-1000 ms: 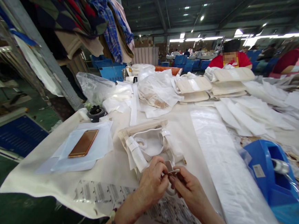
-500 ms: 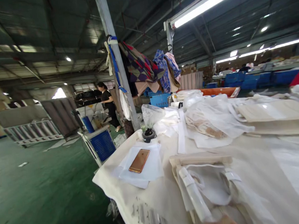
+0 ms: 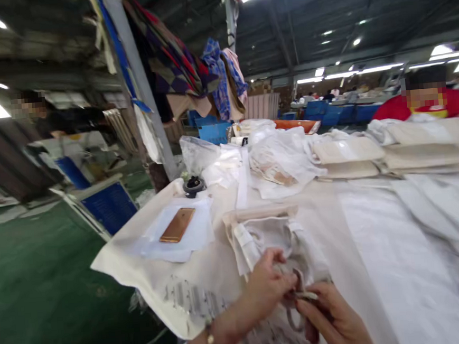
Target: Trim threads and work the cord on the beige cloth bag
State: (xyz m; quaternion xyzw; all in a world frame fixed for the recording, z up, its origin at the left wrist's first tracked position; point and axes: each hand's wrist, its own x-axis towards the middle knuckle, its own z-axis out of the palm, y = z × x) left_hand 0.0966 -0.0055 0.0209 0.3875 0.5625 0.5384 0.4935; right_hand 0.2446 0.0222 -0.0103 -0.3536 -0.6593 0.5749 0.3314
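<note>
Tag (image 3: pixel 306 295), a small pale strip, lies with its long axis running left to right, pinched at the near edge of the table (image 3: pixel 380 266) between your two hands. Your left hand (image 3: pixel 268 285) comes in from the near left, wrist bent, fingers curled narrow on the tag's left end. Your right hand (image 3: pixel 332 317) reaches up from below, thumb and forefinger closed on its right end. Just beyond lies a cream bag (image 3: pixel 270 232); a phone (image 3: pixel 177 225) rests far left.

One head-worn camera looks forward and down along the bench (image 3: pixel 378 245), hands (image 3: pixel 299 299) close at the bottom edge, hall far behind
</note>
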